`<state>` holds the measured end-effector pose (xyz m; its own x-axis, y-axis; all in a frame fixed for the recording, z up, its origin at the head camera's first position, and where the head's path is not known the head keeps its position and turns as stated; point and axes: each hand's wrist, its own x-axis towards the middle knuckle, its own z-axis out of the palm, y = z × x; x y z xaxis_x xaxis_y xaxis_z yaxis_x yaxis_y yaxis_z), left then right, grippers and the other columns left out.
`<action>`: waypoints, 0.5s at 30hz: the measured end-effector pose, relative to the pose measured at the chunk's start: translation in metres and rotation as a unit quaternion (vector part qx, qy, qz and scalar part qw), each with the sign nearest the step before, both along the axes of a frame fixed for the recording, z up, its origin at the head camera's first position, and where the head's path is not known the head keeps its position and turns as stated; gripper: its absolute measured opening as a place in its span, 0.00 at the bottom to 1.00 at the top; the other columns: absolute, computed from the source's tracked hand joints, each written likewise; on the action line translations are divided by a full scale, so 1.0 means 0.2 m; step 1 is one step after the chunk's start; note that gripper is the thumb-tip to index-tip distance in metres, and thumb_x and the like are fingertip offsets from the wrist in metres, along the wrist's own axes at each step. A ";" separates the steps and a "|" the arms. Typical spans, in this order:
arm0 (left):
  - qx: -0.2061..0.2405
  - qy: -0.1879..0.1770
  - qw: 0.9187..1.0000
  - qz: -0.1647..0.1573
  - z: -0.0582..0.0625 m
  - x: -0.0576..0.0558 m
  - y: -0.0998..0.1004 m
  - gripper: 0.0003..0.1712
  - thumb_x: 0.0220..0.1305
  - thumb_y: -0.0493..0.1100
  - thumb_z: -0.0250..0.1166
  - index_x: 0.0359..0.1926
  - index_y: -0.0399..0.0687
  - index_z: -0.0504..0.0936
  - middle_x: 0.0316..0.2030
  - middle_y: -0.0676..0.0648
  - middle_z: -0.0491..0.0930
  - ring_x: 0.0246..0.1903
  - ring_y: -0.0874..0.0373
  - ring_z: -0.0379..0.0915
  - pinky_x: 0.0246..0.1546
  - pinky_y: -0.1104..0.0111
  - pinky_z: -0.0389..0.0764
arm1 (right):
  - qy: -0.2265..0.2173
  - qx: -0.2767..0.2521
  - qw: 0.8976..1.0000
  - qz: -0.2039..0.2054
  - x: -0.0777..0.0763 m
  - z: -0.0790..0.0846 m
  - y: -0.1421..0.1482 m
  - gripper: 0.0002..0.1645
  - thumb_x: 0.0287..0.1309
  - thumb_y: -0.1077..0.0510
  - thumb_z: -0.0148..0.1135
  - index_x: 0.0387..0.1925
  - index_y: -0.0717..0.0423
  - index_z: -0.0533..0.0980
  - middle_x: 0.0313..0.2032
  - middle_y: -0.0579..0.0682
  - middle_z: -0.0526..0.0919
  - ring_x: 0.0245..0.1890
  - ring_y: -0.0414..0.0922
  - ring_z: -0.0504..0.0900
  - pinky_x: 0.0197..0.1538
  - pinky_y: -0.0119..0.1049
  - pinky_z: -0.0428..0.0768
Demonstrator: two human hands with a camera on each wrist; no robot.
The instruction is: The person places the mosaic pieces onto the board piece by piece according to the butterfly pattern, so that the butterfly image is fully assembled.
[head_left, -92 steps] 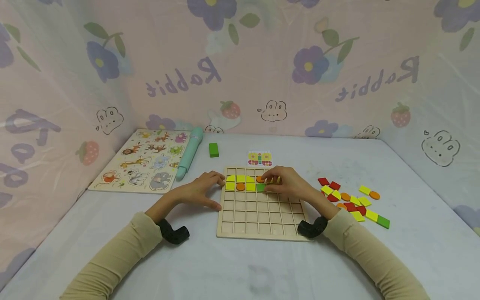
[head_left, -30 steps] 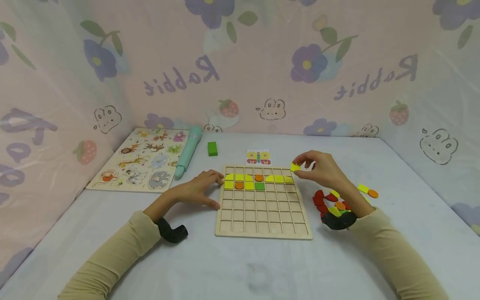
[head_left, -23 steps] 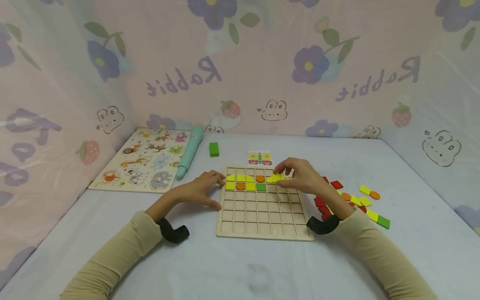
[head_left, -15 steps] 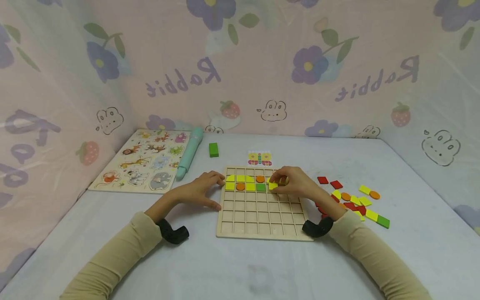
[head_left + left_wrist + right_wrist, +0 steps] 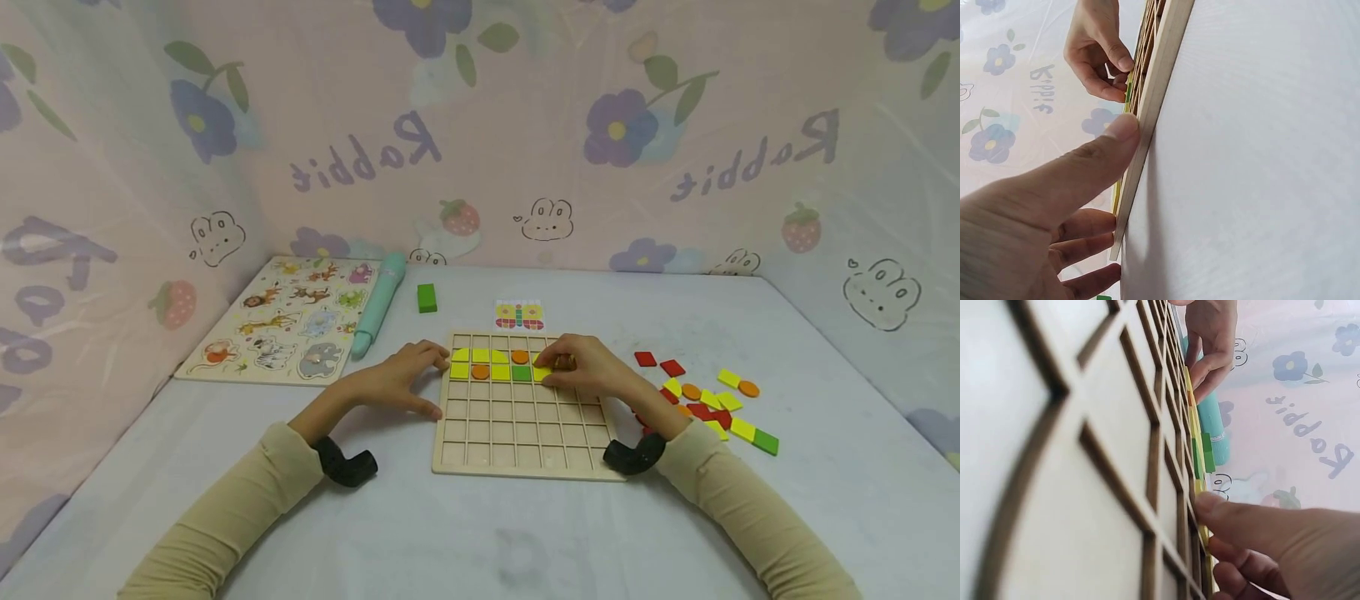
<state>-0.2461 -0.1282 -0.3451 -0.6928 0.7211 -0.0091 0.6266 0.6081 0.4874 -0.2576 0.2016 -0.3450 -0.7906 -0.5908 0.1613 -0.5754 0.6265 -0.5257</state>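
Note:
My right hand (image 5: 588, 365) pinches a yellow square tile (image 5: 542, 375) between thumb and fingertips, at the cell just right of a green square tile (image 5: 521, 374). In the right wrist view the thumb (image 5: 1213, 506) presses along the tile's edge. The wooden grid board (image 5: 525, 433) holds yellow tiles, orange discs and the green square in two of its upper rows; my right fingers hide some at the right. My left hand (image 5: 397, 379) rests at the board's left edge, thumb and fingers spread and touching the rim, as the left wrist view shows with its thumb (image 5: 1124, 128).
A pattern card (image 5: 519, 316) lies behind the board. To the right is a pile of red, yellow, orange and green tiles (image 5: 701, 408). An animal puzzle board (image 5: 285, 321), a teal stick (image 5: 378, 308) and a green block (image 5: 427, 298) lie at the left.
My right hand has brought the yellow tile from beyond the board's right edge leftward and down to the cell beside the green square. My left hand has stayed at the board's left edge.

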 end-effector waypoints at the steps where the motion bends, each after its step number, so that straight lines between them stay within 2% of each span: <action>1: 0.000 0.001 1.000 -0.001 0.00 0.00 0.00 0.39 0.48 0.56 0.72 0.55 0.41 0.69 0.63 0.41 0.61 0.61 0.44 0.56 0.62 0.50 0.58 | 0.001 0.001 1.000 0.001 0.00 0.00 0.00 0.14 0.49 0.56 0.71 0.39 0.55 0.82 0.36 0.46 0.82 0.32 0.43 0.71 0.36 0.35 0.71; 7: 0.001 0.000 1.000 -0.001 0.00 0.00 0.00 0.39 0.48 0.56 0.72 0.55 0.41 0.69 0.63 0.41 0.61 0.62 0.44 0.55 0.62 0.50 0.58 | 0.025 -0.006 1.000 -0.008 0.00 0.05 0.05 0.15 0.49 0.57 0.70 0.41 0.56 0.81 0.37 0.47 0.81 0.33 0.43 0.74 0.34 0.34 0.75; 11: -0.004 -0.001 1.000 0.002 0.00 0.00 0.00 0.39 0.48 0.56 0.72 0.56 0.41 0.68 0.63 0.41 0.61 0.62 0.44 0.55 0.62 0.50 0.58 | 0.041 -0.005 0.998 -0.050 0.01 0.12 0.16 0.13 0.51 0.58 0.68 0.40 0.56 0.80 0.37 0.48 0.81 0.34 0.43 0.73 0.34 0.32 0.75; 15: -0.007 0.000 1.000 0.003 -0.01 -0.01 0.00 0.39 0.48 0.56 0.72 0.56 0.42 0.69 0.63 0.42 0.60 0.62 0.44 0.55 0.62 0.50 0.58 | 0.034 0.013 0.994 -0.101 0.06 0.18 0.36 0.13 0.54 0.55 0.66 0.40 0.57 0.80 0.37 0.49 0.80 0.35 0.44 0.72 0.36 0.29 0.75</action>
<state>-0.2481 -0.1287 -0.3476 -0.6970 0.7169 -0.0191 0.6231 0.6185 0.4787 -0.2464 0.2731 -0.3083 -0.8815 -0.4251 0.2058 -0.4699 0.7460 -0.4719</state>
